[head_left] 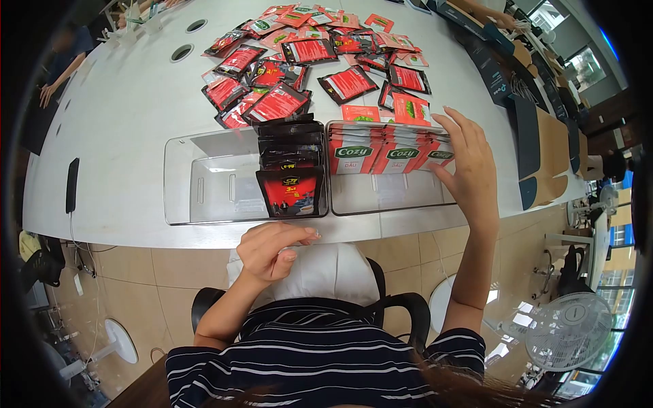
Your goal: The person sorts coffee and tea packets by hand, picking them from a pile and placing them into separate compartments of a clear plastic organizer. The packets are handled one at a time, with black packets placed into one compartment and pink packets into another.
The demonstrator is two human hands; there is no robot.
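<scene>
My right hand (468, 163) rests on the right end of a row of red Cozy packets (384, 154), fingers spread against them. These packets stand inside the right clear plastic bin (388, 197). The left clear bin (204, 180) holds a stack of black-and-red coffee sachets (289, 170) at its right end. Held loosely curled below the table edge, my left hand (272, 250) has nothing in it. It is closest to the front of the left bin. A loose pile of red and black sachets (306, 61) lies on the white table (122, 129) beyond the bins.
A black phone (71, 185) lies near the table's left edge. Round cable holes (181, 52) sit at the far left. Folded dark and tan cardboard boxes (544, 149) line the right side. Another person's arm (58, 78) is at the far left. A fan (570, 330) stands on the floor.
</scene>
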